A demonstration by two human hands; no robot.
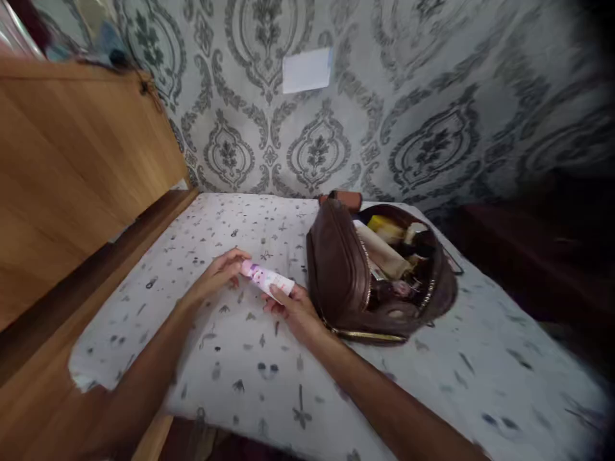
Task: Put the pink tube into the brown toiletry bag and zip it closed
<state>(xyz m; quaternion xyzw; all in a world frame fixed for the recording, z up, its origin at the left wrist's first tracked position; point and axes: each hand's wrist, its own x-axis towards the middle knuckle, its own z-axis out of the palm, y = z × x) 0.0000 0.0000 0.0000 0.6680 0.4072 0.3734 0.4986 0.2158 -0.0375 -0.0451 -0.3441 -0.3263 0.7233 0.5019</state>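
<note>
Near the bed's (pixel 432 384) middle, both hands hold a small tube (pixel 266 279), pink-and-white with a printed pattern: left hand (pixel 221 272) at its pink end, right hand (pixel 293 310) gripping its white end, beside an open bag (pixel 336 269).

No text, brand or number can be read anywhere. The small pink-and-white tube (pixel 266 280), held between the left hand (pixel 218 274) and the right hand (pixel 293 310), carries a printed pattern, but it is too blurred to make out any words. The pale card (pixel 306 70) on the wall, well above both hands, shows blank. The items inside the open brown bag (pixel 336 269), just right of the right hand, show no legible labels.
</note>
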